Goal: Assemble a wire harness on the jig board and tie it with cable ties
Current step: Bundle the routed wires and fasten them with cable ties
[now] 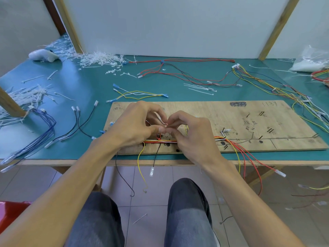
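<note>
One green desk [89, 86] fills the view, and everything on it lies around or beyond the fingers. On its near edge, directly under both hands, lies the plywood jig board [249, 122], which stretches well off to the right of them. The wire harness [220, 138], a bundle of red, yellow, white and black strands, runs along the board's near side just below the fingertips, and its loose ends hang over the desk edge towards the floor. The left hand [135, 125] and right hand [192, 134] meet fingertip to fingertip above the bundle. The fingers [161, 129] of both are tightly curled, thumbs against forefingers, and together they pinch a thin pale strip, seemingly a cable tie [159, 117], with a few red strands at the same spot; the exact hold is too small to make out. Far behind the fingers and to their left sits a heap of white cable ties [99, 58]. Well left of them trails a set of blue wires [44, 125].
</note>
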`<move>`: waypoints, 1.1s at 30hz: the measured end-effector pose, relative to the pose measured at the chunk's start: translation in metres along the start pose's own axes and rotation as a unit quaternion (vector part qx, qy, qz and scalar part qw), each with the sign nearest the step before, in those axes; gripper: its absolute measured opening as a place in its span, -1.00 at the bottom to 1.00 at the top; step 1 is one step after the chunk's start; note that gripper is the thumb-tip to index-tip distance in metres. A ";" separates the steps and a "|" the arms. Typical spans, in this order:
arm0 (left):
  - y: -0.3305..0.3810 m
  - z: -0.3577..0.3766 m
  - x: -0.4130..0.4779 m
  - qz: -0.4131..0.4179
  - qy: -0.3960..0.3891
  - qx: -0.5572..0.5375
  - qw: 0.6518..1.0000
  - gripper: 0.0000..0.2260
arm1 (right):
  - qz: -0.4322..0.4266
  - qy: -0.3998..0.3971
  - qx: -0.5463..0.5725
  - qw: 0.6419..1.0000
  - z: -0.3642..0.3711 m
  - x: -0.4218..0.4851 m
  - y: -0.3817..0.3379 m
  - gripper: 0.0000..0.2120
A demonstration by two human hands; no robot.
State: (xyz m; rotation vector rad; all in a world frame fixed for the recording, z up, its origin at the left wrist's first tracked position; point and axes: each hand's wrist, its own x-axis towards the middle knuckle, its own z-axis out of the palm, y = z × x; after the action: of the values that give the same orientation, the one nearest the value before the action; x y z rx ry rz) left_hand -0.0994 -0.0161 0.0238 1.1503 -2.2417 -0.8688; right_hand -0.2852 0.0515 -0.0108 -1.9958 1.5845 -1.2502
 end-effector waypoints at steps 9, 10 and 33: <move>-0.005 0.006 -0.002 0.004 0.037 -0.060 0.997 -0.74 | -0.006 -0.070 -0.009 0.997 -0.010 0.016 -0.004 -0.86; -0.006 0.006 -0.002 0.006 0.034 -0.068 0.997 -0.74 | -0.018 -0.089 -0.027 0.996 -0.011 0.019 -0.004 -0.84; -0.014 0.001 0.007 0.006 -0.023 -0.103 0.994 -0.78 | 0.034 -0.171 -0.069 0.982 -0.023 0.043 -0.012 -0.78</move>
State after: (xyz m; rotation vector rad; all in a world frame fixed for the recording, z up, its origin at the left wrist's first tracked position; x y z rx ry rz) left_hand -0.0961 -0.0278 0.0144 1.0305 -2.1341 -1.1041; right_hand -0.2950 0.0228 0.0296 -2.0827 1.5844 -0.7391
